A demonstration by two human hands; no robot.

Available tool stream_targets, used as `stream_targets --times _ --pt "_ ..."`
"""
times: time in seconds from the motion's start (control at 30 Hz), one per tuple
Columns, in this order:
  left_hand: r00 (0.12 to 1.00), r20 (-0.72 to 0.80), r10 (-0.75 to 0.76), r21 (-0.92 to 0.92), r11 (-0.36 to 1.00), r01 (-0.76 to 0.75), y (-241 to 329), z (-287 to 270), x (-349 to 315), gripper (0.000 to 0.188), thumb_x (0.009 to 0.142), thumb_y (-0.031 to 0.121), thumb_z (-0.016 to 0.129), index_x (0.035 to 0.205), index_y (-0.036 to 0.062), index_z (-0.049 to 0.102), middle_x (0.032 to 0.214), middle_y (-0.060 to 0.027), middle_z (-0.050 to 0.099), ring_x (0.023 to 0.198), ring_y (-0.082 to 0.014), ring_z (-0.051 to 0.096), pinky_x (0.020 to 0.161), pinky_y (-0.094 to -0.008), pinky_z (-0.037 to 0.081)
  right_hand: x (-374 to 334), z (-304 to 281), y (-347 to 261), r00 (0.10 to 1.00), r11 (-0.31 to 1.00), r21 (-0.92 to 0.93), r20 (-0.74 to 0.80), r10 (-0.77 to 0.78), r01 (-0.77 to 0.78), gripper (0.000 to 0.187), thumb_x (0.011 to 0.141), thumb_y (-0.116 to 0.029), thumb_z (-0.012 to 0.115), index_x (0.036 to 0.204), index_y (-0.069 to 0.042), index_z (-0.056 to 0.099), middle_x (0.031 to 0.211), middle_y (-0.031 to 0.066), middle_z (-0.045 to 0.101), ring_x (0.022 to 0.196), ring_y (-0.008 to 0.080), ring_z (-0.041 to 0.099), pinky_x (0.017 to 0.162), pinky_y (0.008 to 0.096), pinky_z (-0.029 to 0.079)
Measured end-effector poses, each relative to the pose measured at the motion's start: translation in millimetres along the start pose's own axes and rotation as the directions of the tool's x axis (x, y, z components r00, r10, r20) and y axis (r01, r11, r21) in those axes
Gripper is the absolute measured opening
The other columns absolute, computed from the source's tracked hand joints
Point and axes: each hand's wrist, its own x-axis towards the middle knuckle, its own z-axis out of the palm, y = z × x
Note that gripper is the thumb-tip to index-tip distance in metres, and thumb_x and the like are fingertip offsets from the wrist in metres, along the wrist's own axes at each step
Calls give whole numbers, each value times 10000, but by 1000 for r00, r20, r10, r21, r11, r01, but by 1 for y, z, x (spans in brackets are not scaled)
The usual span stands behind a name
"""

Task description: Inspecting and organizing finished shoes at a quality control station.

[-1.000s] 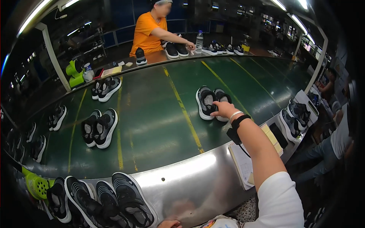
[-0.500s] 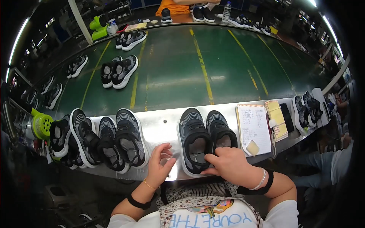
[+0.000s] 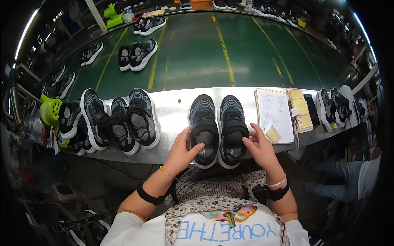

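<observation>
A pair of black sneakers with grey stripes and white soles sits side by side in front of me, toes pointing away. My left hand (image 3: 179, 150) grips the left sneaker (image 3: 202, 107), its thumb over the collar and its fingers along the outer side. On the other side, my right hand (image 3: 263, 151) holds the right sneaker (image 3: 231, 107) the same way, thumb at the collar edge. Both shoes stand upright, nearly touching each other, with their heels at the metal ledge's near edge. Their dark insoles show through the openings.
Several similar sneakers (image 3: 141, 117) crowd the metal ledge (image 3: 174, 117) at left, beside a green perforated device (image 3: 50, 111). At right lie a spiral notebook (image 3: 274, 115), a pale sponge block (image 3: 272, 134) and more shoes (image 3: 327, 108). Beyond, shoe pairs (image 3: 143, 55) rest on a green conveyor (image 3: 193, 53).
My left hand has moved from the bare ledge onto the left sneaker. My right hand has shifted from between the shoes to the right sneaker's outer side. The pair now stands straighter and closer together.
</observation>
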Motion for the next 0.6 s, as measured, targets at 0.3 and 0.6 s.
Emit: stream_targets --times 0.3,0.6 --pt "910 253 -328 -887 298 354 12 -12 -7 461 740 -39 381 1198 1 428 1077 -101 547 947 -205 567 846 -330 467 -4 15 30 955 287 920 210 211 -266 385 834 -22 390 1214 26 431 1103 108 552 978 180 561 853 286 456" --pt "909 370 -192 -914 98 393 6 10 -4 452 836 10 395 1285 27 343 1219 -108 482 1086 -227 510 948 -353 412 -5 29 24 961 180 945 263 80 -274 422 854 -27 356 1274 17 350 1216 115 492 1073 198 523 922 303 418"
